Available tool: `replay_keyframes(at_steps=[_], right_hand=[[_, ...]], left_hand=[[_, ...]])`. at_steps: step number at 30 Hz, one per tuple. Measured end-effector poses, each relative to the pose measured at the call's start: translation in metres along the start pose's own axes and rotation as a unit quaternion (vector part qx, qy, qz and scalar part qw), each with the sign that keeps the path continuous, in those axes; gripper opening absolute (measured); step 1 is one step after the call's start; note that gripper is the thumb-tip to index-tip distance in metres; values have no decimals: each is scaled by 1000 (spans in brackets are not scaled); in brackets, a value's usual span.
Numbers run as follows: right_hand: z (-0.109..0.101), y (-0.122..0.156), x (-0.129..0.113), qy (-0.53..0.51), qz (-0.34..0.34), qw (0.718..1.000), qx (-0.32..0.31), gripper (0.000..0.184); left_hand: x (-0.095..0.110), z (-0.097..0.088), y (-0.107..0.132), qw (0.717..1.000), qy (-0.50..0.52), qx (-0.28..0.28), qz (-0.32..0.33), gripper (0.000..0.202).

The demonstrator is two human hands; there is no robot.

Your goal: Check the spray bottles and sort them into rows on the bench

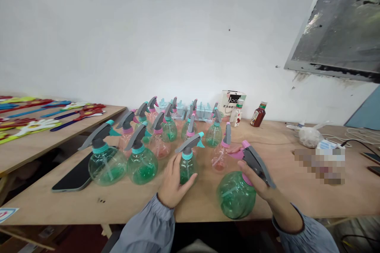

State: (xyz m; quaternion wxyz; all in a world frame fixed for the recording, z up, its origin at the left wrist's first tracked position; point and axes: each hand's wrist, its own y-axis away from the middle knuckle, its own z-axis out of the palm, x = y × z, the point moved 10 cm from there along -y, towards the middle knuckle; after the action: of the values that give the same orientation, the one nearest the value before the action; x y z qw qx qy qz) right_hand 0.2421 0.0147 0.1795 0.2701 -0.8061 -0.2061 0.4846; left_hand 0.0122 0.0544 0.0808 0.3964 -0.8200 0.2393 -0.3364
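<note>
Green bottle (236, 197) by bench's (204, 207) near edge, neck (247, 179) leaning right, my right hand (259, 182) clamped round sprayer (255, 161). Left hand (172, 185) cupped round teal-collared bottle (187, 169), upright, leftward, farther from edge; can't tell how firmly. Hands apart.

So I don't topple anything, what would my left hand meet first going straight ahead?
Probably the teal-collared green spray bottle directly before your left hand; whether they already touch is unclear.
</note>
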Motion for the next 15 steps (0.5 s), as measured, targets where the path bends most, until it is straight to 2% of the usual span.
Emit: replay_keyframes(at_steps=[3,7,9,12,15], right_hand=[[-12,5,-1,20,-17,998,49,30],[-28,10,18,56,-8,997,45,33],[-47,9,31,103,5,993,62,32],[-89,8,54,166,37,976,132,36],[-118,10,82,183,86,963,176,42]], left_hand=[[1,0,0,1000,-3,0,4,74],[1,-1,-1,1000,-8,2,6,74],[1,-1,-1,1000,-8,2,8,74],[1,-1,-1,1000,-10,-2,9,74],[1,-1,0,1000,-16,0,11,74]])
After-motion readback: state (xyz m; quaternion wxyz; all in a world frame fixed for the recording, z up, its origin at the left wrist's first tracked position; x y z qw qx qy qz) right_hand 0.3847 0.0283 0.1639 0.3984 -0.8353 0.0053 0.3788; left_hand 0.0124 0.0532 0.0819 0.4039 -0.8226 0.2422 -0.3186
